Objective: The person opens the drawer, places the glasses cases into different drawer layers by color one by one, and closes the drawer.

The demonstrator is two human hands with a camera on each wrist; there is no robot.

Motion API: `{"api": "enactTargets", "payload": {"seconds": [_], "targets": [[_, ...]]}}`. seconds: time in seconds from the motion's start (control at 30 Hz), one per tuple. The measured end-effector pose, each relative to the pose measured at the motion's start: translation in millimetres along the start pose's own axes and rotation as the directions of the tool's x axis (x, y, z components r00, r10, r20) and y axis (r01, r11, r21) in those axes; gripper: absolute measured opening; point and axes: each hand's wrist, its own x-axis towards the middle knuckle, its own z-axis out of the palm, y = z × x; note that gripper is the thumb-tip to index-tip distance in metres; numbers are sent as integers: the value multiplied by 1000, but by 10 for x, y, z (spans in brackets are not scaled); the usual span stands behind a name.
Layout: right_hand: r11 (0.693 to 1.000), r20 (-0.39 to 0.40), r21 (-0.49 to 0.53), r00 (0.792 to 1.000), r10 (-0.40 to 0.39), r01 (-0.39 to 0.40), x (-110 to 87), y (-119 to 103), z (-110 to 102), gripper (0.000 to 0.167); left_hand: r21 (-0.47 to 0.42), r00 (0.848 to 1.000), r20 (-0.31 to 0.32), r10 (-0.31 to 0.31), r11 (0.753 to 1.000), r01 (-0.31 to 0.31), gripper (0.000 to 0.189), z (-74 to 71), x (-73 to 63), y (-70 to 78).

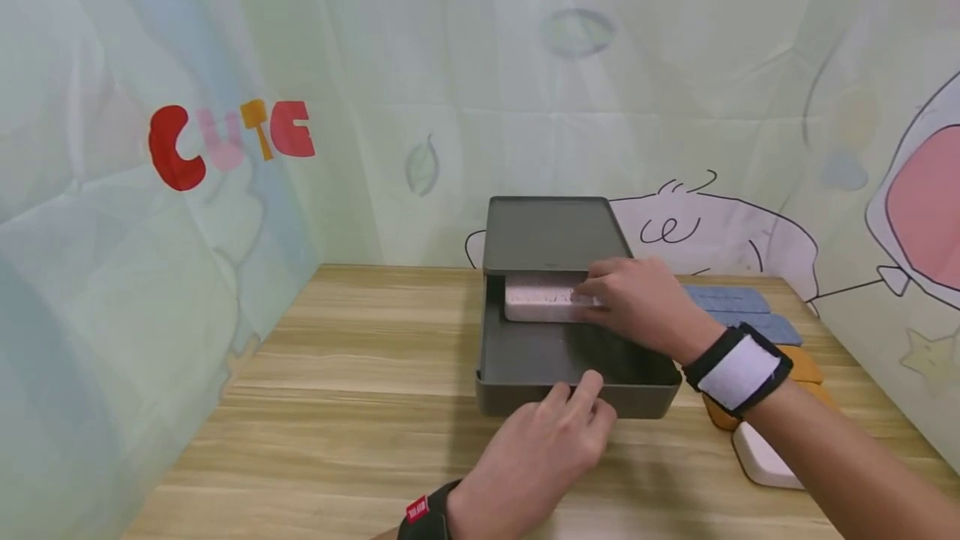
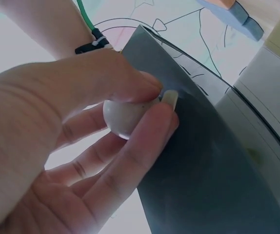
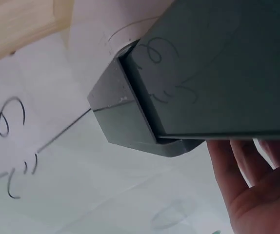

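Observation:
A dark grey box [image 1: 577, 401] stands on the wooden table with its drawer [image 1: 540, 357] pulled toward me. Inside, at the back, a white speckled block [image 1: 536, 300] lies partly under the box's top [image 1: 555, 232]. My right hand [image 1: 648, 307] reaches in from the right and grips the block's right end. In the right wrist view, its fingertips are hidden behind the dark box. At the drawer front, my left hand [image 1: 543, 444] pinches a round whitish knob [image 2: 123, 117] between thumb and fingers.
To the right, partly behind my right forearm, lie blue pads [image 1: 727, 300], orange pads [image 1: 802, 363] and a white pad [image 1: 765, 457]. A printed cloth [image 1: 420, 65] hangs round the back and sides of the wooden table [image 1: 337, 407].

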Motion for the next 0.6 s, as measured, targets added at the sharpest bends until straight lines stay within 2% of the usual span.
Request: {"api": "enactTargets", "payload": {"seconds": [0.07, 0.27, 0.37, 0.5, 0.6], "targets": [[999, 3, 32, 1000, 21, -22, -53, 18, -53, 29, -1, 1000, -5, -1, 1000, 1, 17, 1, -1, -2], [985, 30, 89, 989, 147, -150, -317, 99, -269, 30, 14, 1000, -13, -2, 1000, 2, 15, 9, 13, 4], [985, -18, 84, 988, 151, -149, -473, 157, -338, 29, 21, 1000, -16, -4, 1000, 4, 13, 14, 16, 6], [991, -98, 82, 988, 116, -108, -693, 243, -369, 26, 8, 1000, -6, -3, 1000, 3, 13, 9, 12, 9], [993, -111, 72, 988, 104, -96, -852, 296, -389, 29, -1, 1000, -1, -2, 1000, 2, 14, 3, 8, 7]]}}
